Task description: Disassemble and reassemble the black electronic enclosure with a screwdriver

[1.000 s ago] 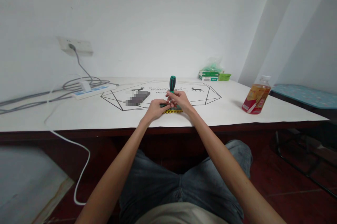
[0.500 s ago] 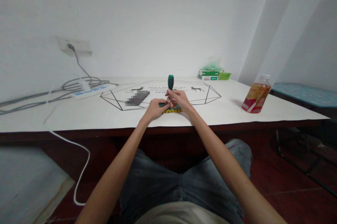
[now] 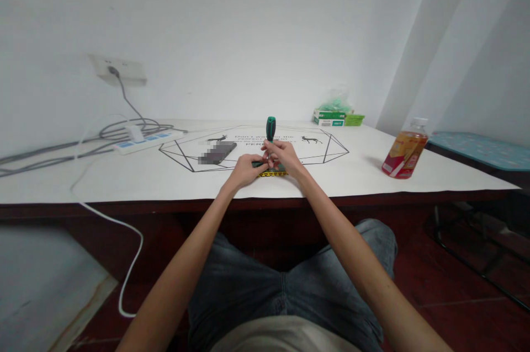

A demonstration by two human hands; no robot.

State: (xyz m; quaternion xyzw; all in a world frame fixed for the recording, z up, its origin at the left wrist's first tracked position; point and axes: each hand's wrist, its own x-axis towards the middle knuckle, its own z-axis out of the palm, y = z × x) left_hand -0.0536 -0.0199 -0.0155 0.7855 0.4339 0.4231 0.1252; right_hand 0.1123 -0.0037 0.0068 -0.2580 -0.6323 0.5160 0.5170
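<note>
A screwdriver (image 3: 270,128) with a green and black handle stands almost upright in front of me. My right hand (image 3: 282,154) has its fingers closed around the lower part of the screwdriver, below the handle. My left hand (image 3: 245,169) is closed at the left side of a flat green piece with a yellow and black patterned edge (image 3: 273,174), lying on the table. A small dark green part (image 3: 257,164) shows at the left fingertips. The screwdriver's tip and most of the flat piece are hidden behind my fingers.
A dark phone-like object (image 3: 217,152), partly pixelated, lies left of my hands. A drink bottle (image 3: 404,149) stands at the right. A power strip (image 3: 143,142) with cables is at the left. Green and white boxes (image 3: 329,117) sit at the back of the white table (image 3: 165,186).
The screwdriver handle leans slightly differently, its top a little to the right. The whole view has shifted a few pixels. Both hands keep their hold.
</note>
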